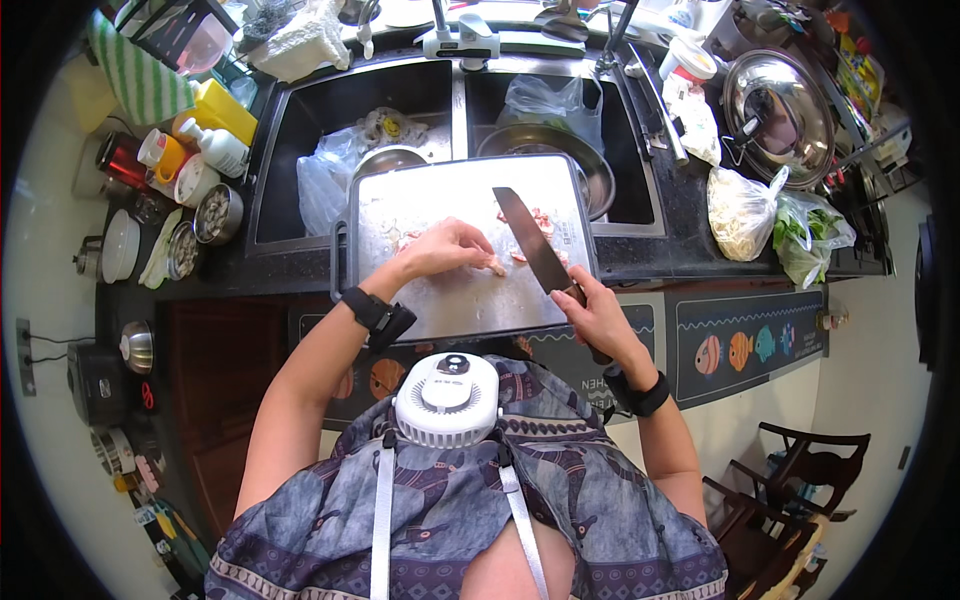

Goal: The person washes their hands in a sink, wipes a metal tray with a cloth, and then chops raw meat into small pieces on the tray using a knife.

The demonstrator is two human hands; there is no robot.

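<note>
A metal-faced cutting board [450,307] with a dark rim lies across the front of the double sink. My right hand [598,313] grips the handle of a broad kitchen knife [531,238], its blade angled up and to the left over the board. On the board's left half, my left hand [450,246] has its fingers bent down on a small piece of raw meat [495,265]. More cut raw meat [541,225] lies on the right, partly behind the blade. Another bit of meat [409,238] shows beside my left hand, mostly covered by it.
The sink's left basin [315,112] holds plastic bags and a metal bowl; a large steel pan [604,180] sits in the right one, partly under the board. Bagged noodles [739,214] and bagged greens [810,229] rest on the right counter. Bowls and bottles crowd the left, including a metal bowl [218,214].
</note>
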